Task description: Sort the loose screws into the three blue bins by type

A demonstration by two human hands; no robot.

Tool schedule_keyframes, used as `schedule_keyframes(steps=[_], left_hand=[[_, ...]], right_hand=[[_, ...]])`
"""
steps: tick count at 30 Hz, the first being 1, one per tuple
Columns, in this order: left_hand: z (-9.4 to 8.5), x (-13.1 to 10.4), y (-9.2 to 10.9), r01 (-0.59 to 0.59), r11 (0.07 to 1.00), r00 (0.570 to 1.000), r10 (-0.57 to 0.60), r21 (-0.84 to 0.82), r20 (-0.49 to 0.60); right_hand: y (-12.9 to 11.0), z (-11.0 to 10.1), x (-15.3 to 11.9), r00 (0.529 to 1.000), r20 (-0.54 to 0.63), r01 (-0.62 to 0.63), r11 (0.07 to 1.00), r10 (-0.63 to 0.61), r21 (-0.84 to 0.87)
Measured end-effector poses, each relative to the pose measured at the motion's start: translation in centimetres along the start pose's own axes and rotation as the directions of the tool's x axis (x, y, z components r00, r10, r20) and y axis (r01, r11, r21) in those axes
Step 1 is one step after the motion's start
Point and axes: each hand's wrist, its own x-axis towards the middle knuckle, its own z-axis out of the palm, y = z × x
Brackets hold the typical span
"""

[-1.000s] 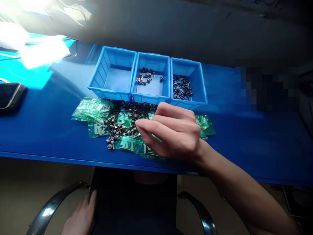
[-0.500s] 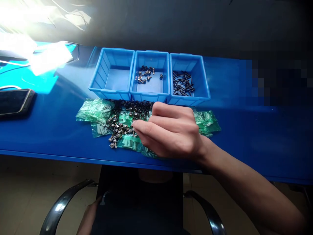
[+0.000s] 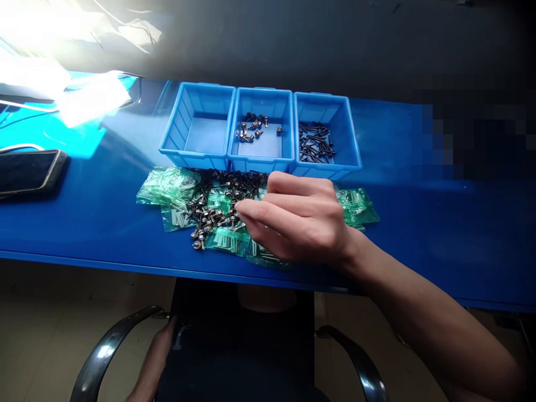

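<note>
My right hand (image 3: 299, 216) reaches over a heap of loose hex-head screws (image 3: 205, 215), its fingers curled and pinched together. The thumb and index fingertips are at the edge of the heap; whatever is between them is too small or hidden to make out. Beneath and beside the hand lie green plastic packets (image 3: 226, 241) with white plugs and screws inside. Black screws (image 3: 251, 181) are heaped behind the hex-head ones, partly covered by the hand. Of my left arm only the forearm shows at the lower left; that hand is hidden.
Behind the heap stand three blue bins in a row: a bare left bin (image 3: 205, 134), a middle bin (image 3: 262, 163) with several hex-head screws, and a right bin (image 3: 349, 134) with black screws. A phone (image 3: 29, 172) lies at the left. Chair armrests (image 3: 103, 352) are below the table edge.
The view has shifted slightly, so the table and bins appear a little further right. My right hand keeps its pinched shape over the heap, and the bins' contents look the same.
</note>
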Motion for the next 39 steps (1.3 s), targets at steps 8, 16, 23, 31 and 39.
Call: schedule_keyframes(steps=[8,16,23,31,39], left_hand=[[-9.4,-3.7,10.9,-0.536,0.792,0.483,0.57,0.29,-0.664],[-30.2,6.4,28.4,-0.587,0.384,-0.169,0.802,0.712,-0.573],[-36.0,13.5,33.2,-0.536,0.312,0.075,0.943,0.784,-0.324],[-33.4,14.2,28.4,-0.582,0.123,0.018,0.99,0.804,-0.138],[-33.1,15.0,27.9,-0.742,0.12,0.066,0.992,0.659,-0.107]], right_hand=[[0.3,-0.3,0.4,0.987,-0.098,-0.126,0.991,0.13,0.046],[1.5,-1.5,0.8,0.973,-0.141,-0.182,0.983,0.181,0.004],[1.5,-0.3,0.1,0.981,0.167,-0.106,0.993,0.095,0.06],[2.0,-0.8,0.0,0.931,0.32,-0.155,0.984,0.176,-0.092],[1.9,-1.1,0.1,0.894,0.413,-0.133,0.984,0.171,-0.119]])
